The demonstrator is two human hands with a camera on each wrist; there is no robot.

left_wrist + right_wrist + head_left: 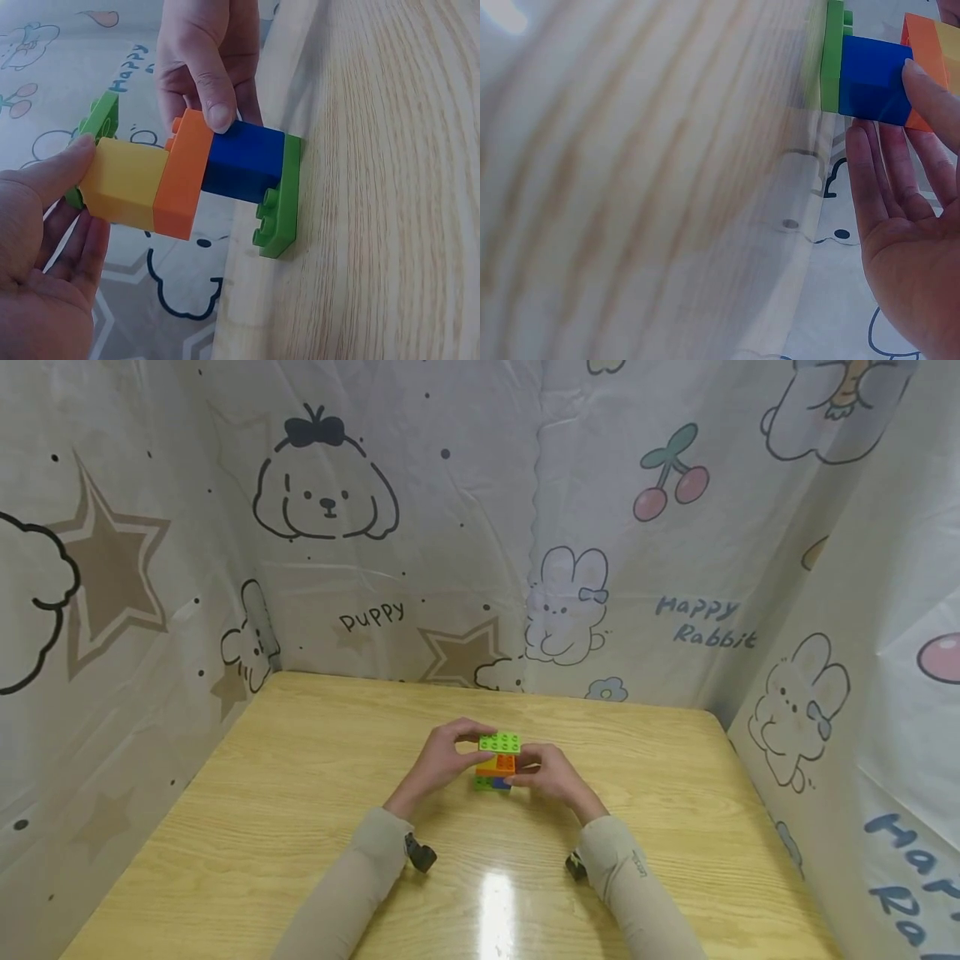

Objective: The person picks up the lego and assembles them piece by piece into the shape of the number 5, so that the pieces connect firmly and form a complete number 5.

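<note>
A tower of toy building bricks stands on the table between both hands. From the bottom it has a flat green brick (pixel 283 206), a blue brick (pixel 246 161), an orange brick (pixel 182 180), a yellow brick (pixel 124 180) and a thin green brick (pixel 499 742) on top. My left hand (pixel 442 756) pinches the top green brick, its thumb at the seam with the yellow one. Lower down, my right hand (pixel 553 774) holds the blue brick, thumb near the orange one and fingers behind. Part of the right fingers is hidden by the bricks in the left wrist view.
The wooden table (pixel 300 760) spreads around the tower on all sides. Patterned cloth (pixel 465 527) with cartoon drawings hangs behind the table and along both sides. Small black devices (pixel 422 853) sit at both wrists, by the sleeve cuffs.
</note>
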